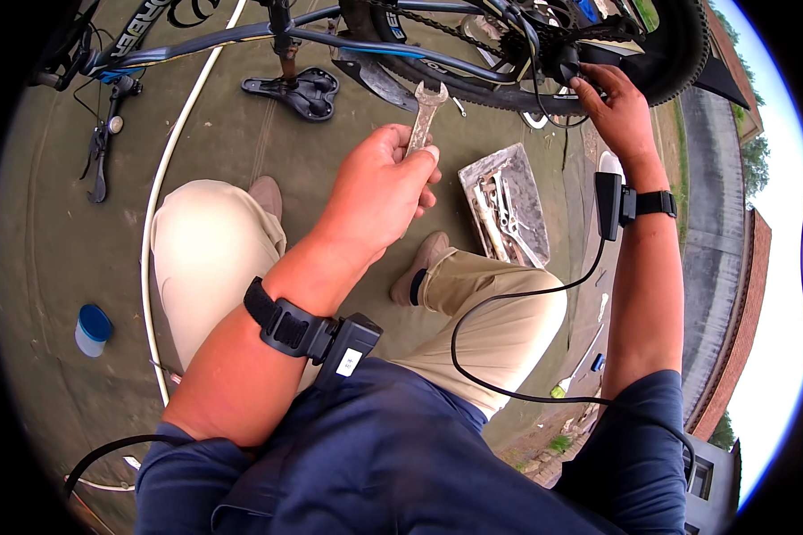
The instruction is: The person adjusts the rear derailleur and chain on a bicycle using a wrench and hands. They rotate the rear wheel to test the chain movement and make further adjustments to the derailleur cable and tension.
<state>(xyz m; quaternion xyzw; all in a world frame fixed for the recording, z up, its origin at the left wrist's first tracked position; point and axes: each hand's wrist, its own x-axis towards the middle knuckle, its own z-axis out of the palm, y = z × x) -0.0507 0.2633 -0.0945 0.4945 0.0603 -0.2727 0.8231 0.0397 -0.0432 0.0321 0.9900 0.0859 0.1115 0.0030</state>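
Note:
My left hand (385, 183) is closed round the handle of a worn open-end wrench (429, 105), its jaw pointing up and away from me. A bicycle (401, 51) rests upside down across the far side, with its saddle (310, 93) on the ground. My right hand (617, 109) reaches to the rear wheel (682, 76), thumb and fingers pinched at a dark part (564, 66) near the hub and chain. What those fingertips hold is too small to make out. A black cable loop (544, 107) hangs just left of them.
A grey metal tray (528, 178) of wrenches sits between my right foot and the bicycle. A white hose (157, 192) runs along the left side of the green ground sheet (80, 241). A blue-lidded tub (94, 330) stands at left. Wrist straps trail black cables (459, 325).

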